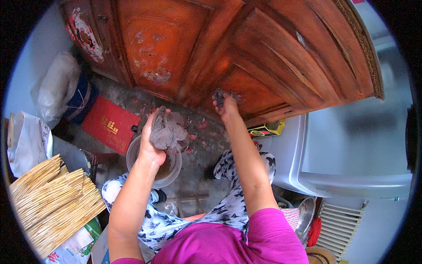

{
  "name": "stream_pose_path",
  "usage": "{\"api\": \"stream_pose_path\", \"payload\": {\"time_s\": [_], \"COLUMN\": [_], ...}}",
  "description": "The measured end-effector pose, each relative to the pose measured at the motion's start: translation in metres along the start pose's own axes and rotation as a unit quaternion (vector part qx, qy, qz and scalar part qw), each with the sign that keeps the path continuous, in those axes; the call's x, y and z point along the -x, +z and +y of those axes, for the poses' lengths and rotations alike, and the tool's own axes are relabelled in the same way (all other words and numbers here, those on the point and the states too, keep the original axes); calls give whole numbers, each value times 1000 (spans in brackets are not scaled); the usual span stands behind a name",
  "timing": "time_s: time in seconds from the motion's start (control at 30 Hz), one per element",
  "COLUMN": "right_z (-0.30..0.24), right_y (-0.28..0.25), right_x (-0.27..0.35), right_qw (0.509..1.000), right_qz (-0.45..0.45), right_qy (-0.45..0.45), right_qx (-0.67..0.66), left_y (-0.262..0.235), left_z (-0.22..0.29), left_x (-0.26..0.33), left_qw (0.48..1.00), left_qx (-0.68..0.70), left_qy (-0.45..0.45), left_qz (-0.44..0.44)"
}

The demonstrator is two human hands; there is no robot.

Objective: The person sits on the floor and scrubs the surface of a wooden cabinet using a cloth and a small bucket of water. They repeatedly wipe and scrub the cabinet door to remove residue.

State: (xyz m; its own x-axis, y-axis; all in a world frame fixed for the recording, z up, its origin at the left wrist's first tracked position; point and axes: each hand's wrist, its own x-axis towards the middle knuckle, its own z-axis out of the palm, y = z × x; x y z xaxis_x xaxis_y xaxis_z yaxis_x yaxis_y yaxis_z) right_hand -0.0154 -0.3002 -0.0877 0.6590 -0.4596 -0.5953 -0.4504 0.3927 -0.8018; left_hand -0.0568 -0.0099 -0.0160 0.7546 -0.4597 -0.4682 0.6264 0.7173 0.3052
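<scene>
A large reddish-brown wooden panel [176, 44] with raised mouldings leans across the far side. My right hand [227, 108] presses a small dark grey wad [220, 96], which looks like a steel wool scrubber, against its lower part. Patches of torn paper residue [156, 72] cling to the wood left of that hand. In my left hand [150, 145] is a crumpled, damp-looking grey rag [168, 132], its folds hanging over the palm. Beneath the rag stands a round translucent tub [174, 172], partly hidden by my left hand; it seems to hold murky water.
Red and pale scraps lie on the dark floor [198, 127]. A red box [110, 125] and a bagged bundle [57, 88] stand at left, above a stack of thin sticks [57, 198]. A white appliance [347, 163] stands at right, with a yellow-black box [268, 129] beside it.
</scene>
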Motion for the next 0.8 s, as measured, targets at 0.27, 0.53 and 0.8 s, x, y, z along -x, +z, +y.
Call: {"api": "stream_pose_path", "payload": {"time_s": [0.27, 0.53, 0.8], "right_z": [-7, -11, 8], "right_y": [-9, -10, -22], "right_x": [-2, 14, -2], "right_qw": [995, 995, 997], "right_qz": [-50, -48, -21], "right_qy": [38, 23, 21], "right_qx": [-77, -87, -70], "left_y": [1, 1, 1], "left_z": [2, 2, 0], "left_x": [4, 2, 1], "left_qw": [1000, 1000, 1000], "left_qx": [-14, 5, -8], "left_qy": [-1, 0, -9], "left_qz": [4, 19, 5]}}
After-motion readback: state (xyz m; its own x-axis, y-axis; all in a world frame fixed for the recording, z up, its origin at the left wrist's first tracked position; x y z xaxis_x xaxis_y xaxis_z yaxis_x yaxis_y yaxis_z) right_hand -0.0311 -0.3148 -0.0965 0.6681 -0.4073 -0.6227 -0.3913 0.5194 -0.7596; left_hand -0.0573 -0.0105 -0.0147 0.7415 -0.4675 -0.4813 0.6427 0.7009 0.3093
